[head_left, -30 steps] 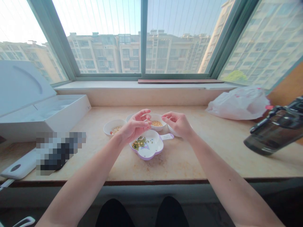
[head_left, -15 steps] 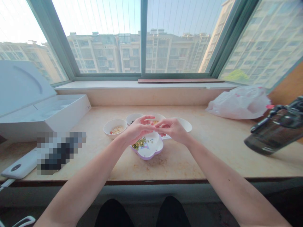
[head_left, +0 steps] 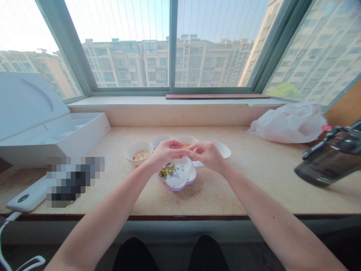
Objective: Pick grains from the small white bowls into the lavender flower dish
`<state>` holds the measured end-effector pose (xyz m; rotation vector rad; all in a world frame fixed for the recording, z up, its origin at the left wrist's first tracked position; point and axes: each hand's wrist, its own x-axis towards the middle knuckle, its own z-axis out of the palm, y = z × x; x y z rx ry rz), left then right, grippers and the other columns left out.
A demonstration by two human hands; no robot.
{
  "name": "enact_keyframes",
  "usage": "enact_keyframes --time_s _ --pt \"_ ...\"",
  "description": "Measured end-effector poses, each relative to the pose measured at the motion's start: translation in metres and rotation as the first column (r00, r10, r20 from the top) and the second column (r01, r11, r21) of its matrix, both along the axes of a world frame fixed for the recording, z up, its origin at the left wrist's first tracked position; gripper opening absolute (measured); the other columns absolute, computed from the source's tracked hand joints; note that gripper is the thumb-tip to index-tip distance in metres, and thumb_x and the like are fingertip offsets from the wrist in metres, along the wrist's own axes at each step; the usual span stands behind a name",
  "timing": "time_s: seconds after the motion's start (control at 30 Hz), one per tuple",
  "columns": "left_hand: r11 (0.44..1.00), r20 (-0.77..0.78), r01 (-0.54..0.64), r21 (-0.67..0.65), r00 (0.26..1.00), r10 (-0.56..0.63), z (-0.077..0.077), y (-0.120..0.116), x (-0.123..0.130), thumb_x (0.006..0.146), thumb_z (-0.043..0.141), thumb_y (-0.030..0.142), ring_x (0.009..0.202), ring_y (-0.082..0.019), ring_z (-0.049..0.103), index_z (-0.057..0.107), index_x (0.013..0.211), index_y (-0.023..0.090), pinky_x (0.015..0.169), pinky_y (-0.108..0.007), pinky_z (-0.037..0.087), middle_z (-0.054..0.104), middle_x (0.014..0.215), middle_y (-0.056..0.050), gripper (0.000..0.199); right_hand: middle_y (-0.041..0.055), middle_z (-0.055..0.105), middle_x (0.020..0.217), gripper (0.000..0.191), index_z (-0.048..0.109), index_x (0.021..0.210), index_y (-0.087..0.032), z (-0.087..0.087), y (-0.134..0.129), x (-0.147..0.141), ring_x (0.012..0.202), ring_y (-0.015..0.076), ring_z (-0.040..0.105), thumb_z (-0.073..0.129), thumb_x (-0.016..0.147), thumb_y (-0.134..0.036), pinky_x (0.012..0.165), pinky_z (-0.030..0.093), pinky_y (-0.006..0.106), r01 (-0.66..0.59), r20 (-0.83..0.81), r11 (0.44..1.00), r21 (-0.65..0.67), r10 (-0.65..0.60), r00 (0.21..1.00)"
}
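Black trouser knees (head_left: 135,256) at the very bottom. Two bare arms reaching out over a pale stone window ledge (head_left: 180,203). Left hand (head_left: 168,152) and right hand (head_left: 205,155) close together, up above a white flower-shaped dish with a purple edge (head_left: 180,184). Fingers (head_left: 176,145) on both hands bent shut, tips pinched together, with anything tiny between them too hidden to tell. In the dish, a little heap of green and yellow beans (head_left: 167,170), just under the left hand. Behind it, a white bowl of pale flakes and red bits (head_left: 132,152), a small white bowl (head_left: 160,140), a white bowl of yellow grains (head_left: 191,138) and a white plate (head_left: 225,150). Farther left, a white power bank (head_left: 26,198), a blurred dark thing (head_left: 75,182) and an open white box (head_left: 42,139). Farther right, a dark bottle (head_left: 318,165) and a white plastic bag (head_left: 287,124). Past the ledge, a big green-framed window (head_left: 172,45) and tall tan buildings (head_left: 169,64).
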<state>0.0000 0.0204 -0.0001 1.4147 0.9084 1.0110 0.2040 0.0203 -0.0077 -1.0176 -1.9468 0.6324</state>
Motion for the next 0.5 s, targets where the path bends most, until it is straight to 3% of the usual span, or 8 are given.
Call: enact_keyframes --time_s 0.1,0.2,0.27,0.33,0.5 --pt "0.958 -0.389 0.068 0.278 0.92 0.048 -0.003 0.001 -0.002 0.081 0.07 0.021 0.075 -0.017 0.065 0.071 0.083 0.016 0.075 -0.03 0.05 0.07 0.079 -0.004 0.005 0.0006 0.065 0.06 0.031 0.072 0.079 -0.017 0.006 0.006 0.009 0.051 0.0134 0.056 0.058 0.089 -0.043 0.051 0.039 0.026 0.162 0.018 0.986 0.038 -0.162 0.987" --pt "0.846 -0.694 0.363 0.39 0.72 0.011 -0.006 0.003 -0.004 0.081 0.064 0.013 0.076 -0.016 0.063 0.073 0.078 0.018 0.076 -0.028 0.046 0.072 0.083 -0.003 0.011 0.0037 0.07 0.07 0.03 0.068 0.076 -0.018 0.01 0.017 0.02 0.06 0.0159 0.062 0.052 0.091 -0.038 0.06 0.043 0.027 0.327 0.02 0.938 0.117 -0.332 0.943" --pt "0.797 -0.777 0.482 0.364 0.628 -0.024 -0.006 0.004 -0.005 0.081 0.062 0.01 0.078 -0.017 0.063 0.074 0.08 0.017 0.076 -0.028 0.045 0.073 0.088 -0.004 0.014 0.0061 0.073 0.074 0.027 0.068 0.075 -0.018 0.012 0.023 0.028 0.069 0.019 0.066 0.052 0.089 -0.035 0.067 0.045 0.029 0.445 0.106 0.88 0.166 -0.465 0.879" --pt "0.788 -0.81 0.511 0.343 0.586 -0.027 -0.006 0.004 -0.005 0.082 0.061 0.01 0.08 -0.017 0.063 0.074 0.082 0.017 0.076 -0.028 0.044 0.073 0.091 -0.005 0.015 0.0082 0.075 0.079 0.025 0.07 0.075 -0.019 0.012 0.027 0.035 0.076 0.0219 0.068 0.053 0.087 -0.032 0.07 0.045 0.03 0.536 0.243 0.822 0.19 -0.569 0.786" --pt "0.8 -0.849 0.535 0.271 0.525 -0.063 -0.006 0.003 -0.004 0.083 0.062 0.014 0.078 -0.017 0.063 0.074 0.083 0.017 0.072 -0.028 0.042 0.073 0.092 -0.004 0.012 0.01 0.078 0.091 0.023 0.077 0.086 -0.02 0.011 0.029 0.047 0.089 0.0262 0.07 0.056 0.083 -0.028 0.072 0.047 0.031 0.638 0.508 0.753 0.159 -0.617 0.601"
